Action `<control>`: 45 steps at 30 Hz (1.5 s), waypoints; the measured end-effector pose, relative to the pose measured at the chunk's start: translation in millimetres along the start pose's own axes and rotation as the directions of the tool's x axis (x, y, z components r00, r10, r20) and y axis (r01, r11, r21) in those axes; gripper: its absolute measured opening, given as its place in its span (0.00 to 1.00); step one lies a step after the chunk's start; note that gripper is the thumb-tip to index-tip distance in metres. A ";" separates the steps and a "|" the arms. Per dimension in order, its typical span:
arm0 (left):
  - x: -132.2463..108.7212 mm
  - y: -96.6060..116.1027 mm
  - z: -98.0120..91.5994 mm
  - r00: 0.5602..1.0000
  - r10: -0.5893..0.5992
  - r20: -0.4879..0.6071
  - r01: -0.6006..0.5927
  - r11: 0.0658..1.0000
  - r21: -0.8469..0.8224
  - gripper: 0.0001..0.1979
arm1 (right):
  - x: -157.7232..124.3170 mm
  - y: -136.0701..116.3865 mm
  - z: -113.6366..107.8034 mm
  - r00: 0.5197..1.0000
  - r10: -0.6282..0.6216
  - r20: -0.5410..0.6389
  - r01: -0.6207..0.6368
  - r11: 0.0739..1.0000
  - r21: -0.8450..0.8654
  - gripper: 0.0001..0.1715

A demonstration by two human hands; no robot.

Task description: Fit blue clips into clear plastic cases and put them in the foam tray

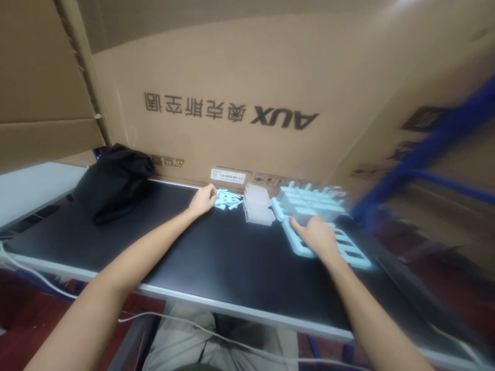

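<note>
1. Grip: left hand (204,200) pinched narrow beside loose blue sticks (229,199), centre of view; could not tell whether it held one.
2. Right hand (319,237), right of centre, curled at the blue mould (309,200); firmness of hold unclear.
3. Clear case (258,205) lay between, seemingly open.
4. Progress, judged: early. Sticks lay heaped outside the case; slotted panel (298,243) lay before the mould, not over it.

1 loose heap of flat light-blue sticks (228,199) lies on the black tabletop (232,263); 1 light-blue multi-cell block (299,199) sits right of it, slotted light-blue frame (297,243) along its near side.
</note>
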State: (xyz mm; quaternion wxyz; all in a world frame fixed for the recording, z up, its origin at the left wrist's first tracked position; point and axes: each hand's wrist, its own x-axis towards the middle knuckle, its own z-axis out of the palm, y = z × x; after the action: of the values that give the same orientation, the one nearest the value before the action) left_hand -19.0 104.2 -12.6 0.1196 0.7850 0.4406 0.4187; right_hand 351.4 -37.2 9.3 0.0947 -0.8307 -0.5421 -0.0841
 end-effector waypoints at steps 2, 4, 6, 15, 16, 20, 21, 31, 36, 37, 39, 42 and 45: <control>-0.9 2.9 -1.0 1.000 -0.005 0.014 0.005 1.000 0.026 0.02 | 0.1 0.5 0.5 1.000 -0.012 -0.013 0.012 1.000 -0.006 0.49; -1.7 6.0 -2.1 1.000 -0.007 0.030 0.005 0.998 0.055 0.01 | 0.4 1.6 1.0 0.999 -0.024 -0.028 0.024 1.000 -0.007 0.48; -2.4 9.2 -3.1 0.998 -0.003 0.055 -0.001 0.997 0.081 0.02 | 0.4 2.3 0.9 0.999 -0.027 -0.024 0.028 1.000 0.004 0.48; -9.0 25.9 -9.1 0.980 0.053 0.191 -0.085 0.983 0.160 0.08 | -0.6 -0.4 -6.8 0.995 0.058 -0.079 -0.046 0.987 0.156 0.47; -9.5 27.4 -9.7 0.979 0.057 0.194 -0.091 0.981 0.170 0.09 | 0.4 1.6 -8.8 0.993 0.094 -0.077 -0.077 0.978 0.193 0.46; -9.5 31.7 -10.0 0.976 0.091 0.200 -0.130 0.973 0.191 0.13 | 3.8 9.3 -22.4 0.957 0.250 -0.148 -0.191 0.925 0.329 0.41; -8.9 32.2 -9.9 0.976 0.095 0.197 -0.134 0.971 0.196 0.14 | 4.3 7.8 -27.6 0.944 0.272 -0.185 -0.195 0.915 0.352 0.40; -2.3 26.7 -14.4 0.981 -0.193 0.033 0.176 0.942 0.285 0.18 | 25.2 -139.4 -88.1 0.904 -0.399 -0.155 0.412 0.910 0.057 0.36; 0.4 22.3 -14.7 0.948 -0.317 0.035 0.292 0.908 0.301 0.20 | 42.8 -195.2 -83.3 0.812 -0.582 0.029 0.563 0.770 -0.300 0.31; 0.8 21.9 -14.3 0.944 -0.328 0.045 0.300 0.905 0.301 0.20 | 45.0 -200.3 -80.8 0.803 -0.594 0.055 0.577 0.751 -0.321 0.30; 1.3 21.5 -13.5 0.938 -0.339 0.069 0.305 0.904 0.301 0.20 | 47.7 -207.4 -76.6 0.789 -0.609 0.085 0.598 0.729 -0.334 0.29; 1.7 22.5 -12.7 0.934 -0.343 0.101 0.300 0.906 0.299 0.20 | 49.1 -215.6 -74.7 0.779 -0.618 0.105 0.612 0.713 -0.341 0.30; 1.3 24.4 -12.8 0.932 -0.343 0.114 0.297 0.906 0.301 0.20 | 49.4 -223.5 -76.2 0.767 -0.631 0.113 0.626 0.699 -0.347 0.29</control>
State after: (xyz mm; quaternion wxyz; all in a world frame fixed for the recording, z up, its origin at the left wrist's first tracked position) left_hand -14.0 88.7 9.7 0.1108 0.7425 0.6069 0.2610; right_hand 163.3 75.7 109.8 -0.0917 -0.5976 -0.7666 -0.2164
